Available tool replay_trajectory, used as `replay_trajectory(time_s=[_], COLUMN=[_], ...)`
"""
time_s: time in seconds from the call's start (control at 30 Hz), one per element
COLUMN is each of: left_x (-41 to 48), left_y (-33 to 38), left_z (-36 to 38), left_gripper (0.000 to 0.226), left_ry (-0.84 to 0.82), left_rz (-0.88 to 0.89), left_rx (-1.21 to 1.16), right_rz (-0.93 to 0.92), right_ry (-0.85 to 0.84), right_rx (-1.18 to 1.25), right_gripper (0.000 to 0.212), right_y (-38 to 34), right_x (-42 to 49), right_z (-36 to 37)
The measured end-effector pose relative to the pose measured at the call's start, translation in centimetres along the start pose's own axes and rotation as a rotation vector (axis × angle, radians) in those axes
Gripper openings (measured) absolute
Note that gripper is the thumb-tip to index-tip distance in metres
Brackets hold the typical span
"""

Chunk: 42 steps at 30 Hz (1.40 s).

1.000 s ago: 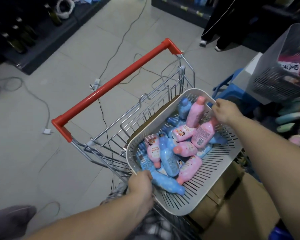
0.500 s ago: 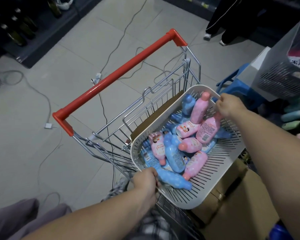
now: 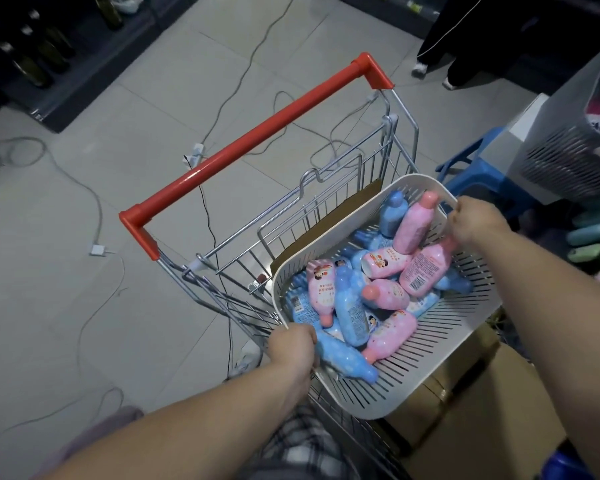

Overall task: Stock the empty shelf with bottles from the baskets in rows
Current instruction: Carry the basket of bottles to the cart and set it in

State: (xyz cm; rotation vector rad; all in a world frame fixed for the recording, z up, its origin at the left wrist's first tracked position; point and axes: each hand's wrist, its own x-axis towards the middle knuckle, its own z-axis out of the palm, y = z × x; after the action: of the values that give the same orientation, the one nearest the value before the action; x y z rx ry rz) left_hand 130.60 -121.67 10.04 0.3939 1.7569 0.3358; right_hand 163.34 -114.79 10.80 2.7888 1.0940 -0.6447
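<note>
A white slotted basket (image 3: 440,368) sits tilted over the wire shopping cart (image 3: 326,209) with the red handle. Several pink bottles (image 3: 390,294) and blue bottles (image 3: 352,306) lie jumbled inside it. My left hand (image 3: 293,344) grips the basket's near rim. At the far rim, my right hand (image 3: 475,221) grips the edge next to an upright pink bottle (image 3: 414,225). The shelf is not in view.
Cardboard boxes (image 3: 482,420) lie under and right of the basket. A second grey slotted basket (image 3: 575,150) stands on a blue stool (image 3: 471,174) at right. Cables (image 3: 94,209) trail across the tiled floor. A person's legs (image 3: 440,39) stand at the back. Dark bottles line a low shelf (image 3: 49,64) at left.
The basket has shifted slightly right and away from the cart, still held by both hands. The bottles inside have kept their places.
</note>
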Motion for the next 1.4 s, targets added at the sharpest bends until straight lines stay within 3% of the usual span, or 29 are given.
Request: replay_trajectory(time_s=[0.27,0.43,0.6,0.7,0.93,1.2,1.4], left_x=[-0.7,-1.2,-1.1,-1.0,-0.7,0.2,0.3], left_y=[0.5,1.5,2.8,3.5,4.7,6.7,13.2], left_z=[-1.0,-1.2,-1.7,-2.3,-4.2,-7.0,-11.2], left_gripper=[0.018,0.022,0.015,0.009,0.021,0.032,0.015], left_ry=[-0.102,-0.170,-0.309,-0.366,-0.524,-0.541,-0.485], left_rz=[0.006,-0.056,-0.168,-0.212,-0.261,-0.044,0.247], left_rx=[0.013,-0.066,-0.077,-0.020,0.191,0.559,0.386], right_rz=[-0.072,-0.213,-0.188,-0.258,-0.431,-0.601,-0.664], right_ry=[0.085,0.151,0.148,0.116,0.051,0.056,0.101], right_rx=[-0.124,-0.138,-0.057,-0.020,0.009,-0.023,-0.049], right_gripper=[0.021,0.039,0.055,0.060,0.064,0.061,0.065], right_y=[-0.8,-2.4,-4.0,-5.1,-9.2,-12.8,-17.8], right_x=[-1.5,-3.1,-5.2,-6.5,-9.8,-12.0,-13.2], right_z=[0.1,0.6,1.0,1.7,3.2,3.2,1.3])
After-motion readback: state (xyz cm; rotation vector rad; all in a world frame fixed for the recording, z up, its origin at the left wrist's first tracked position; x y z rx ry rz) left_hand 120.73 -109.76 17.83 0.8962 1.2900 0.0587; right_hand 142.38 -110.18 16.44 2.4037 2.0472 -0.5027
